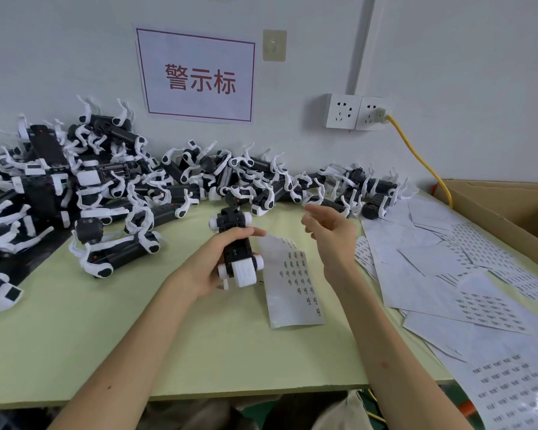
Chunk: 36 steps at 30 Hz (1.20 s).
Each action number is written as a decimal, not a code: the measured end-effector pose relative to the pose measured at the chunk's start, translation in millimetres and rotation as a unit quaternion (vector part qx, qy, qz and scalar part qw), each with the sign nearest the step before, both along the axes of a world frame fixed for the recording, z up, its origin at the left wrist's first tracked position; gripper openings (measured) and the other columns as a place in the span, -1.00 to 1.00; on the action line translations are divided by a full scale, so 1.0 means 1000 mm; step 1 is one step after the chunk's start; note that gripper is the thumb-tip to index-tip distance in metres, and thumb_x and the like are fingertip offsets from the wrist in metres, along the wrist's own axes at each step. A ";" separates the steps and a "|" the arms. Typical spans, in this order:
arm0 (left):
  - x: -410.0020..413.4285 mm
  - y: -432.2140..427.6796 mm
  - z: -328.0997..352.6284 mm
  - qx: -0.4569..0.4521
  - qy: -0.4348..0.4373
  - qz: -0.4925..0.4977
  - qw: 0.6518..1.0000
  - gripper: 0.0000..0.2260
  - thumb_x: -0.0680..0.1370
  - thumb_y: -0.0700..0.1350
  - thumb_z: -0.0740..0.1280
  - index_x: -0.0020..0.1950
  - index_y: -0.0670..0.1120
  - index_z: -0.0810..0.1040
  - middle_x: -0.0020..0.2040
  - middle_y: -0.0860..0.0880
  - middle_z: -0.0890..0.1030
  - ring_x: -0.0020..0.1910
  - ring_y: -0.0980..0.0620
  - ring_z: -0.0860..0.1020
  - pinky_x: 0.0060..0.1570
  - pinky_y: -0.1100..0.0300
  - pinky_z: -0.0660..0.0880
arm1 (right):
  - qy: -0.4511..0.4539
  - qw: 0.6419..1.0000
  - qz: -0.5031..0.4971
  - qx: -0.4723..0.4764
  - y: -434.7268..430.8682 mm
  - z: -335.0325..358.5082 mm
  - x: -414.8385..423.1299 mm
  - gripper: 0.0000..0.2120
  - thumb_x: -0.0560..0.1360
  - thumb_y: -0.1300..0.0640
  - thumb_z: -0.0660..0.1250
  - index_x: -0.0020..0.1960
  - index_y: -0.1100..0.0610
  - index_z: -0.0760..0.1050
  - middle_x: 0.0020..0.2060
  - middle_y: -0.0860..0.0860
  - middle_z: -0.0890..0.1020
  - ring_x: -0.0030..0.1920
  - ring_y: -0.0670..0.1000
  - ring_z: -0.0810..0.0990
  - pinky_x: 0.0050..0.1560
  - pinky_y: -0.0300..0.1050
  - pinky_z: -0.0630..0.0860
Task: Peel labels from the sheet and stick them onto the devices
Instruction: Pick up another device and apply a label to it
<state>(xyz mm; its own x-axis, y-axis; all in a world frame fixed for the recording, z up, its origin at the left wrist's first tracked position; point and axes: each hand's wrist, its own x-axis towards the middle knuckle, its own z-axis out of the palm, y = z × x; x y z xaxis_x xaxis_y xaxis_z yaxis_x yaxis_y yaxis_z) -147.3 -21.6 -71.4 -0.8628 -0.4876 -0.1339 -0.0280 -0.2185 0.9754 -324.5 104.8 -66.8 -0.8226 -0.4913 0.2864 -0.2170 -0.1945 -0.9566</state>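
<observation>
Forearms (121, 352) up close. L hand (205, 265) grips a black-white device (236, 252), R hand (333, 234) loose, holding nothing. Label sheet (292, 283) at device's 4 o'clock, touching; device pile (106, 181) at 10.

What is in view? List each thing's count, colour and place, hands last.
held device: one, black and white, in left hand
device pile: many, black and white, along the wall
label sheet: one, white, between the hands
loose sheets: many, white, right of label sheet
cardboard box: one, brown, far right
sign: one, white and red, wall
sockets: two, white, wall
cable: one, yellow, right socket
left hand: grips held device
right hand: fingers relaxed, beside held device
</observation>
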 end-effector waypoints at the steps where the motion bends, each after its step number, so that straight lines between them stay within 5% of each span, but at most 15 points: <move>1: -0.001 -0.003 -0.002 0.013 0.005 0.037 0.999 -0.64 0.36 0.17 0.47 0.08 0.04 0.72 -0.26 0.09 0.63 -0.17 0.00 0.68 -0.26 0.17 0.50 | 0.005 1.000 0.012 0.001 0.000 0.000 0.000 -0.74 0.52 0.30 0.43 0.00 -0.07 0.66 -0.22 -0.05 0.68 -0.26 -0.16 0.62 -0.17 -0.30 0.53; 6: 0.001 -0.011 -0.006 0.066 0.081 0.141 0.984 -0.80 0.45 0.04 0.44 -0.10 -0.07 0.71 -0.28 0.01 0.60 -0.33 0.01 0.66 -0.36 0.23 0.57 | 0.040 0.995 0.093 0.010 -0.002 -0.001 0.006 -0.54 0.46 0.45 0.31 0.11 -0.07 0.64 -0.17 -0.03 0.69 -0.18 -0.08 0.66 -0.13 -0.28 0.55; 13: -0.001 -0.005 -0.002 0.045 0.136 0.036 0.989 -0.66 0.50 0.00 0.35 0.20 -0.14 0.60 0.26 -0.12 0.67 -0.27 -0.01 0.61 -0.26 0.16 0.58 | 0.112 0.980 0.154 0.048 -0.005 -0.004 0.012 -0.46 0.44 0.45 0.27 0.27 -0.02 0.58 -0.18 0.01 0.69 -0.23 -0.05 0.60 -0.17 -0.22 0.53; 27: -0.001 0.007 -0.001 -0.028 0.092 -0.016 0.995 -0.64 0.48 -0.02 0.34 0.21 -0.17 0.61 0.28 -0.07 0.66 -0.22 0.03 0.62 -0.29 0.18 0.58 | 0.203 0.961 0.147 0.120 -0.006 -0.011 0.013 -0.47 0.48 0.37 0.34 0.34 -0.08 0.51 -0.05 -0.06 0.66 -0.20 -0.09 0.58 -0.14 -0.19 0.56; 30: 0.000 0.007 0.000 -0.007 0.112 -0.015 0.994 -0.67 0.49 -0.04 0.33 0.18 -0.16 0.62 0.29 -0.08 0.65 -0.20 0.02 0.61 -0.31 0.20 0.56 | 0.141 0.966 0.167 0.140 -0.008 -0.011 0.013 -0.50 0.49 0.39 0.30 0.35 -0.01 0.51 0.03 -0.06 0.68 -0.18 -0.06 0.63 -0.13 -0.11 0.58; 32: 0.000 0.006 0.000 0.001 0.119 -0.007 0.993 -0.69 0.48 -0.04 0.33 0.17 -0.14 0.62 0.31 -0.06 0.64 -0.18 0.00 0.60 -0.28 0.19 0.56 | 0.030 0.968 0.202 0.146 -0.008 -0.009 0.011 -0.69 0.55 0.34 0.29 0.21 0.08 0.60 0.00 0.04 0.72 -0.19 -0.04 0.66 -0.15 -0.14 0.55; 36: 0.000 0.007 0.000 -0.003 0.120 0.004 0.993 -0.68 0.47 -0.03 0.34 0.16 -0.13 0.61 0.33 -0.01 0.63 -0.18 0.01 0.58 -0.28 0.20 0.56 | -0.143 0.928 0.315 0.139 -0.004 -0.008 0.006 -0.82 0.62 0.13 0.31 0.11 0.14 0.67 -0.02 0.04 0.74 -0.12 -0.03 0.66 -0.04 -0.15 0.51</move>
